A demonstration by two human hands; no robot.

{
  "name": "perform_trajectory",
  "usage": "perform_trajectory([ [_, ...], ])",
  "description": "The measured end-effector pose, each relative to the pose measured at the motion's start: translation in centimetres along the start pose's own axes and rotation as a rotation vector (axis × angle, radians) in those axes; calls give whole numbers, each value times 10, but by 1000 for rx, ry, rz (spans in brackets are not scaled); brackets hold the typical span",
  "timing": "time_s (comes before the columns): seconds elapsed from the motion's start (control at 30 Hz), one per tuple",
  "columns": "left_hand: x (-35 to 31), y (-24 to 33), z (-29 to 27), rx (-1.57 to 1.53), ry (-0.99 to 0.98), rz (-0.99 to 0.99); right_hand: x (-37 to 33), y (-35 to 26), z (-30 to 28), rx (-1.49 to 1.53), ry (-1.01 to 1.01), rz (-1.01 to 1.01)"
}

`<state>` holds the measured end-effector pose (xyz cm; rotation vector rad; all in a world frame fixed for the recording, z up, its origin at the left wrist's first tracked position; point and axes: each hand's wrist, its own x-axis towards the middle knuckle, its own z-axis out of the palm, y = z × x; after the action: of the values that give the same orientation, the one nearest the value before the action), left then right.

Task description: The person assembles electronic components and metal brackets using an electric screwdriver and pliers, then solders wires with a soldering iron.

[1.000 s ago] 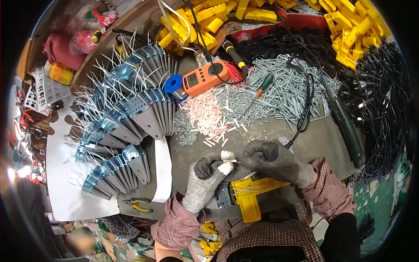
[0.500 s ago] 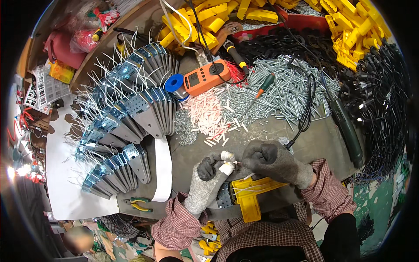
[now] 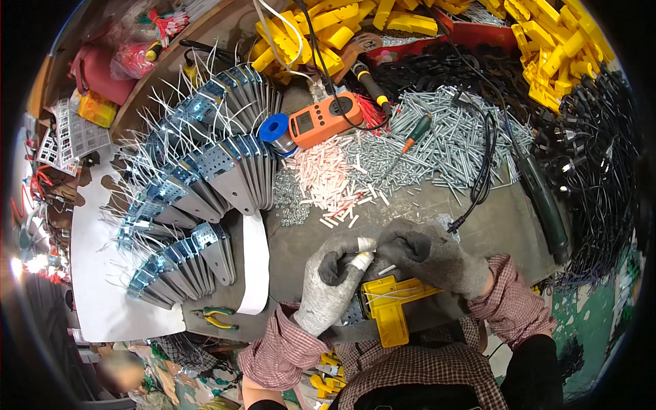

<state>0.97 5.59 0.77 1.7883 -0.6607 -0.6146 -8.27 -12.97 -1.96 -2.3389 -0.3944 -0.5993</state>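
Note:
My gloved left hand (image 3: 333,272) is closed in a pinch, its thumb and index tips wrapped in white. Close beside those tips, my gloved right hand (image 3: 430,258) also has its fingers pinched together. What lies between the fingers is too small to make out. A short, thin white piece (image 3: 387,269) shows just below the meeting fingertips; whether a hand holds it is unclear. Under the hands lies a yellow plastic housing (image 3: 391,321) with a white wire (image 3: 388,295) across it. A perforated metal plate (image 3: 352,311) sits at its left, partly hidden by my left hand.
Metal brackets with white wires (image 3: 232,174) stand in rows at left. Beyond the hands are pale sleeves (image 3: 321,174), a heap of screws (image 3: 437,143), an orange meter (image 3: 324,121) and a solder spool (image 3: 275,130). Pliers (image 3: 217,318) lie near the front edge; black cables (image 3: 588,171) pile at right.
My left hand has shifted slightly right and its raised index tip has lowered toward the thumb. My right hand has turned a little, and the thin white piece now shows below the fingers.

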Motion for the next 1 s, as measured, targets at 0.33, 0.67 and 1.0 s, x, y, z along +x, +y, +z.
perform_trajectory([
  [0.33,0,6,-2,-13,-116,4,-6,0,-24,726,-442,688],
  [0.67,9,13,3,-54,-121,98,-6,6,-18,503,-272,447],
  [1.0,21,6,-17,-259,-21,98,9,-14,-25,923,-91,868],
])
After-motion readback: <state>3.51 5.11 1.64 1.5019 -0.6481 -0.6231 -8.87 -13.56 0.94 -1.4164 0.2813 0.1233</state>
